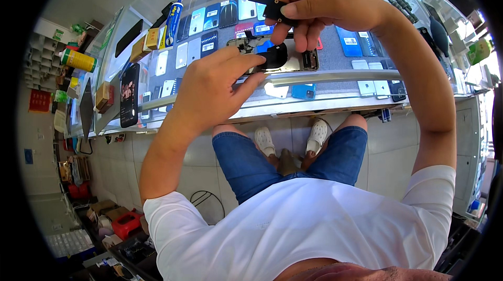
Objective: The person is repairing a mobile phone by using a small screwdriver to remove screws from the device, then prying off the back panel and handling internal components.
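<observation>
An opened phone lies on the glass counter, with its inner parts, a blue patch and a black curved piece showing. My left hand grips the phone's near left side, thumb at the near edge and index finger over the black piece. Above the phone's far side, my right hand pinches a flat black L-shaped phone part between thumb and fingers. That part is held apart from the phone, its narrow arm pointing left. Small gold-coloured spots show on it.
Under the counter's glass lie several phones in rows. A blue glue tube, a small box and a dark phone with a lit screen stand at the left. A metal rail runs along the counter's near edge.
</observation>
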`<state>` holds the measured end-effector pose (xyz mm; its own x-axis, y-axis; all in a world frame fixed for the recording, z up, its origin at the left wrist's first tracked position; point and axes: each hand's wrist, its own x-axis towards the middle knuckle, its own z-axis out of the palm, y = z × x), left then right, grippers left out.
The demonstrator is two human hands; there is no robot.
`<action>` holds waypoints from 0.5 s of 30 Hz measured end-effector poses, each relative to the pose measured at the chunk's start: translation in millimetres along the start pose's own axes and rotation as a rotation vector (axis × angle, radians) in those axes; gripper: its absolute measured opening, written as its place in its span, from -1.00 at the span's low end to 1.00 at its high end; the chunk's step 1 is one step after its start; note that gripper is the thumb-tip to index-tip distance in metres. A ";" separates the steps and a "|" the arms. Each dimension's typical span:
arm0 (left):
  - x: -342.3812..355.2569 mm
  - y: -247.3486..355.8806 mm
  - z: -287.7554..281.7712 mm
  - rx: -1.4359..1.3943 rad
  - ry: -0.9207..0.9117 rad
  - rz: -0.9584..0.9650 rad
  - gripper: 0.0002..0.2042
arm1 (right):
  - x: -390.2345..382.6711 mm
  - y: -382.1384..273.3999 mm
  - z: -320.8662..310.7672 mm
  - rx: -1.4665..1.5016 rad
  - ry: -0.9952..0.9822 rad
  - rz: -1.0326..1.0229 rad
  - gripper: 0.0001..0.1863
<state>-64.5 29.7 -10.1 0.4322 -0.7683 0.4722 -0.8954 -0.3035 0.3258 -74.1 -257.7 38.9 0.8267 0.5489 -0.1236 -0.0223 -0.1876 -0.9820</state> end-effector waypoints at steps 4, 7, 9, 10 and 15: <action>-1.6 1.7 -1.1 0.022 0.018 0.018 -0.73 | -3.7 -1.0 -2.4 0.120 -0.056 -0.070 -0.62; -1.8 4.6 -2.0 0.067 0.015 0.021 -0.75 | -5.6 -2.5 -2.4 0.190 -0.034 -0.061 -0.61; -2.7 5.9 -0.7 0.089 0.016 0.039 -0.75 | -3.8 2.0 -4.3 0.141 -0.010 -0.048 -0.62; -1.9 5.8 0.4 0.092 0.023 0.058 -0.74 | -3.1 3.5 -4.8 0.116 0.001 -0.042 -0.63; -6.6 10.5 1.5 0.143 0.046 0.063 -0.74 | -2.4 -1.4 12.6 -0.393 0.097 -0.137 -0.71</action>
<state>-76.9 30.8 -11.1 0.3758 -0.7626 0.5265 -0.9258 -0.3346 0.1761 -83.1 -248.5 38.8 0.8567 0.5145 0.0362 0.2914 -0.4249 -0.8570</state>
